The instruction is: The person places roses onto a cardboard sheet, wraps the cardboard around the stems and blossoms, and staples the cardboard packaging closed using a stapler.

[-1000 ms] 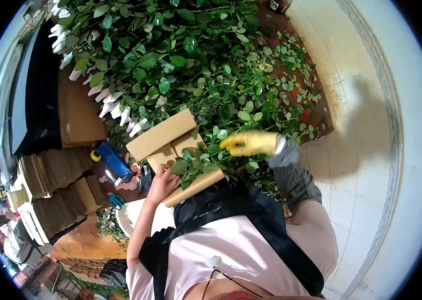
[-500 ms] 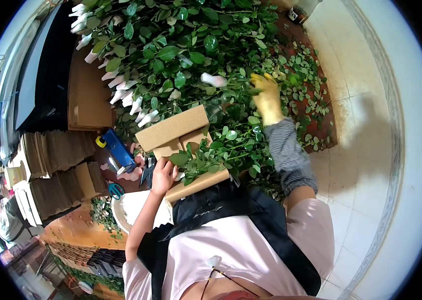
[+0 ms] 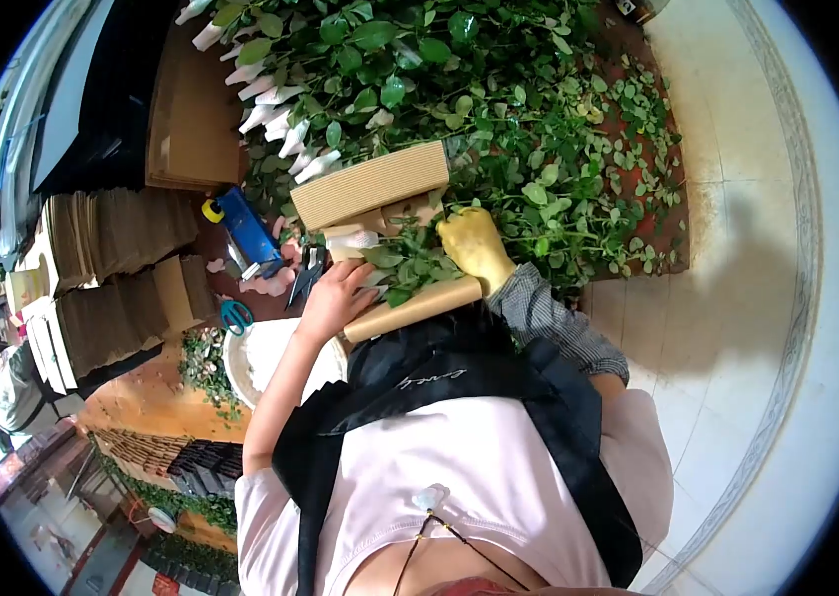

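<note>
In front of my body lies a folded cardboard wrapper (image 3: 415,310) with leafy, long-stemmed flowers (image 3: 419,263) inside it. A flower head in a white net sleeve (image 3: 352,240) rests at its left end. My left hand (image 3: 335,298), bare, lies beside that head with its fingers stretched out along the wrapper's edge. My right hand (image 3: 476,241) wears a yellow glove and is closed around flower stems at the wrapper's right end; the stems inside the fist are mostly hidden. The corrugated flap (image 3: 372,187) of the wrapper stands up behind the leaves.
A big heap of leafy stems (image 3: 499,109) with white-sleeved heads (image 3: 280,124) fills the far side. At left are a blue tape dispenser (image 3: 249,230), black shears (image 3: 306,276), teal scissors (image 3: 236,316), stacked cardboard (image 3: 122,238) and a white tub (image 3: 261,363).
My right hand has come in from the heap to the wrapper with a white-sleeved flower, now lying on the others. My left hand's fingers have stretched out; the view has shifted.
</note>
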Action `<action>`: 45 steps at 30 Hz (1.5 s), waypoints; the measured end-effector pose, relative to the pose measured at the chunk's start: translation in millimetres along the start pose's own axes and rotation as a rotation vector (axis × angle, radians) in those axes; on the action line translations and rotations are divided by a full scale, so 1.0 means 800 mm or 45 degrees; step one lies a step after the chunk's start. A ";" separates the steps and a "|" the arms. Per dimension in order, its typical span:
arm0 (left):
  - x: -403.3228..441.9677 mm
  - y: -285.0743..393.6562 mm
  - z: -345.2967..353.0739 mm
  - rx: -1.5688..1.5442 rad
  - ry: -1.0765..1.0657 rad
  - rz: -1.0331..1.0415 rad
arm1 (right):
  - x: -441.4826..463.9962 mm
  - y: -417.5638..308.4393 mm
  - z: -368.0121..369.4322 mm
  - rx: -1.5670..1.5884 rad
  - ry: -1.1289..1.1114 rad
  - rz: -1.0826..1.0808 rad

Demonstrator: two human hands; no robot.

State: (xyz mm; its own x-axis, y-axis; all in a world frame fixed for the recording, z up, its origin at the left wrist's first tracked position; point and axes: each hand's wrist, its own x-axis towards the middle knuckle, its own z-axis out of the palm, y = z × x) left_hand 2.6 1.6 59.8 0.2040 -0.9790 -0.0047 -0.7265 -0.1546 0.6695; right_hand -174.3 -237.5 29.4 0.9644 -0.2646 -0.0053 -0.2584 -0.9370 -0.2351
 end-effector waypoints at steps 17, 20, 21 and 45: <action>0.005 0.004 -0.040 0.094 0.022 -0.022 | -0.021 0.021 -0.048 0.212 0.175 -0.003; 0.002 -0.006 -0.044 -0.051 0.205 -0.692 | -0.024 0.006 -0.105 0.179 0.244 -0.009; 0.001 -0.005 -0.044 -0.333 0.335 -0.713 | -0.025 -0.001 -0.121 0.131 0.239 -0.013; -0.126 0.037 -0.131 0.199 0.403 -1.165 | -0.040 -0.022 -0.162 0.156 0.321 0.061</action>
State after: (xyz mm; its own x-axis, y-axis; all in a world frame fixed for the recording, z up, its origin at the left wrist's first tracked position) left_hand 29.3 110.0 157.8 0.8818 -0.3947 -0.2583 -0.2740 -0.8744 0.4005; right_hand -208.1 -242.0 159.5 0.9026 -0.3706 0.2190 -0.2797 -0.8917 -0.3558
